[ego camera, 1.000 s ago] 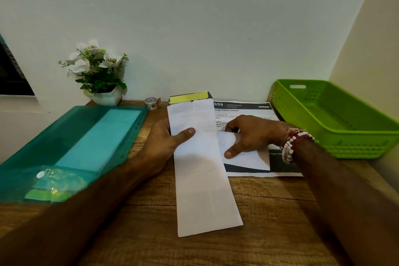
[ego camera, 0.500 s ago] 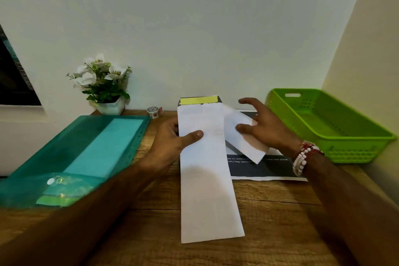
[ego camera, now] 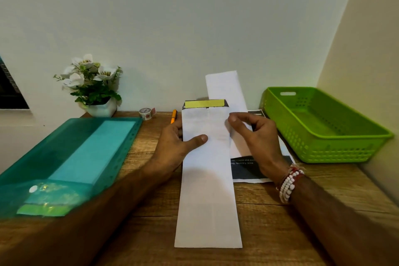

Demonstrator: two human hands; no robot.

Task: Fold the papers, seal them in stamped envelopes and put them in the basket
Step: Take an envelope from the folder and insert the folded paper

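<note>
- Though tilted low beside the white envelope (ego camera: 207,190) half a second ago, now raised upright behind its flap: folded paper (ego camera: 224,88), pinched in curled fingers of right hand (ego camera: 257,138).
- Held flat on worktop (ego camera: 280,233) as before by left hand (ego camera: 174,142), thumb curled over white envelope's edge.

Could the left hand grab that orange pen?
Probably yes. The pen lies right beside the left hand with nothing between them, but that hand grips the envelope and would have to let go first.
</note>
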